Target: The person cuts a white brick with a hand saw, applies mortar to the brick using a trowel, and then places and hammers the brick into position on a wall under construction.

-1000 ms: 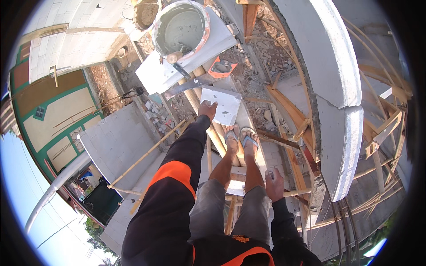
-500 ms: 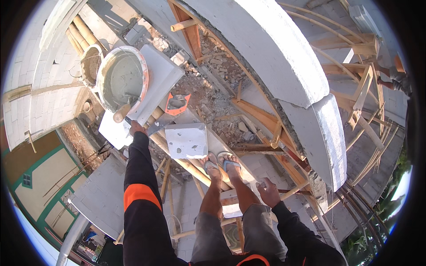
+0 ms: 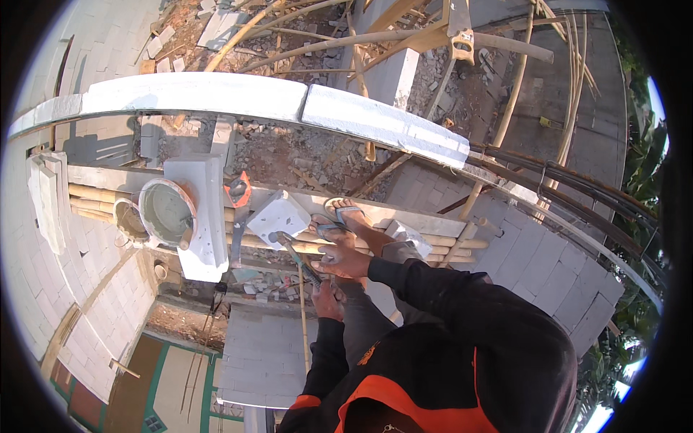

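Note:
My left hand (image 3: 330,299) is closed around the lower end of what looks like a hammer (image 3: 299,261), with a roundish metal head and a dark handle. My right hand (image 3: 345,261) is just above it, fingers apart and close to the handle; whether they touch it is unclear. Beyond the hammer head lies a white block (image 3: 278,220) with grey patches, on the plank by my sandalled feet. To its left is a handsaw (image 3: 237,191) with an orange handle. Further left, a bucket of grey mortar (image 3: 162,209) stands with a wooden tool handle (image 3: 187,238) at its rim.
A long white block (image 3: 197,169) lies beside the bucket, with a second bucket (image 3: 130,220) further left. Bamboo poles (image 3: 440,245) run beneath the plank (image 3: 426,220). A curved white block wall (image 3: 195,94) crosses ahead. Another handsaw (image 3: 462,47) rests on timber at the upper right.
My view has turned and shifted. My left hand has come back from beside the mortar bucket and now grips the hammer near my legs. My right hand has moved across to meet it.

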`<state>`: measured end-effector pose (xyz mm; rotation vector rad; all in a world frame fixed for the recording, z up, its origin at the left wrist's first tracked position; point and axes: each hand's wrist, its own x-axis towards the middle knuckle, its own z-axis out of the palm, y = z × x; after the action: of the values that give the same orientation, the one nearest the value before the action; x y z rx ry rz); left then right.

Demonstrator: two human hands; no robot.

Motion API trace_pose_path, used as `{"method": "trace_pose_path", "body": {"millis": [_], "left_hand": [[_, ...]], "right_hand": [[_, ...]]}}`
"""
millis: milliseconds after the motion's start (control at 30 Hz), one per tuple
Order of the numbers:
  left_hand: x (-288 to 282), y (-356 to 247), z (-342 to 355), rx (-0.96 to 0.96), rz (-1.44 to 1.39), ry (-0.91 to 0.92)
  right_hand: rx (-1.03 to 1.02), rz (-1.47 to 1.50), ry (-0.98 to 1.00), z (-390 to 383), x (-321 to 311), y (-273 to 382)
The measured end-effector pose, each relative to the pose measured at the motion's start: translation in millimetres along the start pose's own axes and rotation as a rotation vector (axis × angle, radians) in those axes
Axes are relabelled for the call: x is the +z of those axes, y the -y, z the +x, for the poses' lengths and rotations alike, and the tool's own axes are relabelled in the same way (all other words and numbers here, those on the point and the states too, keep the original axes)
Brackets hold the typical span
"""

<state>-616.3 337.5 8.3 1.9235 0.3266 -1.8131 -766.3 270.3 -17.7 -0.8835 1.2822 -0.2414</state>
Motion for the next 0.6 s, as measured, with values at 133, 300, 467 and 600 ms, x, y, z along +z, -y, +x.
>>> {"method": "trace_pose_path", "body": {"millis": [133,300,467,600], "left_hand": [[24,10,-26,0.271,0.624,0.424],[81,-78,-23,-0.009,0.761,0.466],[205,-165,0,0.253,0.592,0.439],[290,-199,2,0.145,0.284,0.493]], "right_hand": [[0.08,0.153,0.03,-14,-13,8],[0.134,-0.04,-0.545,-89,-98,9],[0.234,-0.411,-0.523,-132,-152,-58],[0.386,-0.548,-0.448,-129,-184,-51]]}}
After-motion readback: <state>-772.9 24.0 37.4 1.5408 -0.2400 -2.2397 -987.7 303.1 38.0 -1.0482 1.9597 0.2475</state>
